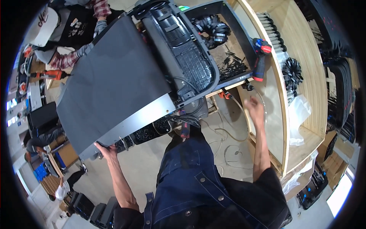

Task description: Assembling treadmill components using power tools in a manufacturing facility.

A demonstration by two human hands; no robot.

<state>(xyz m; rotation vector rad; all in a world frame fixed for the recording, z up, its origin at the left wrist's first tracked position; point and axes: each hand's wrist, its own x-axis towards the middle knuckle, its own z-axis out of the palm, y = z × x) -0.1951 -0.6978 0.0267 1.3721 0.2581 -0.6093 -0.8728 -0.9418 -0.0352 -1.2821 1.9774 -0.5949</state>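
A large treadmill deck [110, 80] with a flat black belt and a silver side rail [143, 114] lies slanted in front of me. My left hand [108, 151] holds its near left corner, thumb at the edge and fingers partly hidden below. A black plastic end frame [190, 57] adjoins the deck's right side. My right hand [255, 110] is in the air at the right, slightly blurred. Its fingers look loosely apart, with nothing visible in them. Near it are a hose with an orange fitting [225, 95] and a red-and-black cordless driver [260, 59].
A black-rimmed tray [244, 42] holds black rings and loose screws. Wooden shelving [305, 76] with black parts and clear plastic wrap stands at right. Across the deck, a co-worker's gloved hand [85, 49] is at its edge. Cables [187, 120] hang below the frame; an orange drill [51, 74] lies at left.
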